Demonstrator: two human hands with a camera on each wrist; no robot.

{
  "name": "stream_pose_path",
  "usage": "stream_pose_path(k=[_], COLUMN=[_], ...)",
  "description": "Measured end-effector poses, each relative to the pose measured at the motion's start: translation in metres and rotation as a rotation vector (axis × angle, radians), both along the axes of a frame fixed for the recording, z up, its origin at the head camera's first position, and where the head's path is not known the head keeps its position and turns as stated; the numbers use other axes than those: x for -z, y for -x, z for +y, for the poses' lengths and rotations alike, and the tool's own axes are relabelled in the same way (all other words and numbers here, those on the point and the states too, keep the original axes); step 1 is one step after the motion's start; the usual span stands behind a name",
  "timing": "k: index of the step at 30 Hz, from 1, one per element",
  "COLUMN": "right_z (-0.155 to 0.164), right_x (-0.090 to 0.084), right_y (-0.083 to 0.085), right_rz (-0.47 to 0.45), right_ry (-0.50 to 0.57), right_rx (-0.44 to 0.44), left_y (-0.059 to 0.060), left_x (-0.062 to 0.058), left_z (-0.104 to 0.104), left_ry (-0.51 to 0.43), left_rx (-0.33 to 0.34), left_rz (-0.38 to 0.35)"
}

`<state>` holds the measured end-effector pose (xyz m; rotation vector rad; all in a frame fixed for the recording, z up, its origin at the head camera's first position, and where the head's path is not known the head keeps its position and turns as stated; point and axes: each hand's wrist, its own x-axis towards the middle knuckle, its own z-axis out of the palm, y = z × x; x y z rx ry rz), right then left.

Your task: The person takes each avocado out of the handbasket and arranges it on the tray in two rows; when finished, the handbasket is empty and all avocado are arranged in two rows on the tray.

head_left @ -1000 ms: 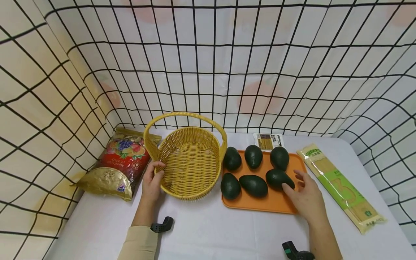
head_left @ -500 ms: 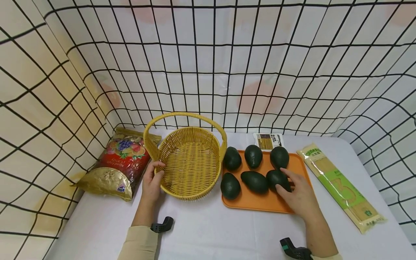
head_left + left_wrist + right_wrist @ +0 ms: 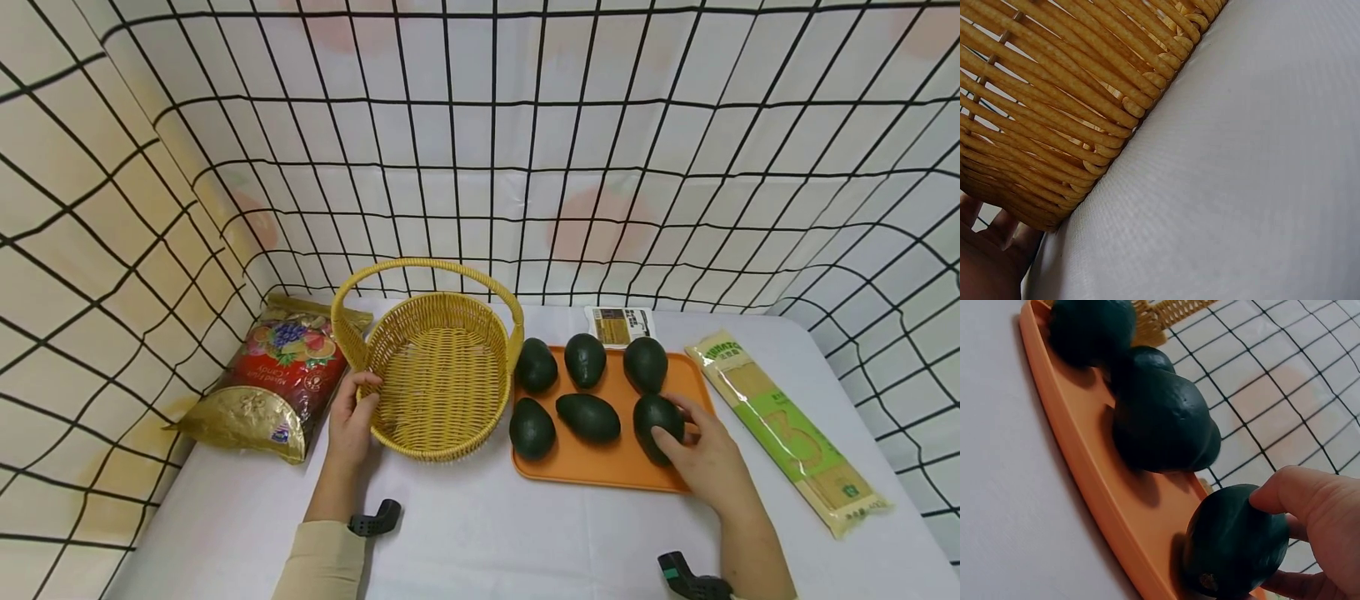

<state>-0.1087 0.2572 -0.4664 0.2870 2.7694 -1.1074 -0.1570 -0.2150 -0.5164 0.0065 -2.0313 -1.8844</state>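
While the right hand (image 3: 701, 458) curls round an avocado (image 3: 657, 427) at the near right corner of the orange tray (image 3: 600, 475), the job now, as I judge it, is a clean lift: get thumb & fingers well round the fat middle, w/ no squeezing, & raise it straight so it doesn't nudge the avocado lying beside it (image 3: 588, 417). Grip on the right: fingers half closed, thumb on top, fruit standing on end on the tray. Left hand (image 3: 351, 421) holds the near left rim of the wicker basket (image 3: 438, 379), thumb hooked over the edge, steadying it on the white surface (image 3: 487, 533). Basket sits just left of the tray, nothing in it.
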Motion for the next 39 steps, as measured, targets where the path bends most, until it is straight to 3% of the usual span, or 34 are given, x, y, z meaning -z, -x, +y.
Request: stream_pose_path(k=[9, 24, 31, 35, 39], right_z=[0.006, 0.006, -0.004, -0.01, -0.008], right_x=[-0.006, -0.002, 0.002, 0.005, 0.003], right_y=[-0.002, -0.001, 0.006, 0.009, 0.009], right_rz=[-0.056, -0.068, -0.118, -0.122, -0.122], right_ry=[0.0, 0.023, 0.019, 0.049, 0.094], right_rx=[0.019, 0.053, 0.125, 0.17, 0.153], left_y=[0.0, 0.001, 0.0, 0.0, -0.001], left_x=[-0.001, 0.0, -0.001, -0.001, 0.0], left_z=[-0.001, -0.001, 0.0, -0.001, -0.001], left_ry=[0.006, 0.004, 0.001, 0.011, 0.019], left_rx=[0.003, -0.002, -0.004, 0.0, 0.01], left_rz=[-0.035, -0.007, -0.013, -0.015, -0.023])
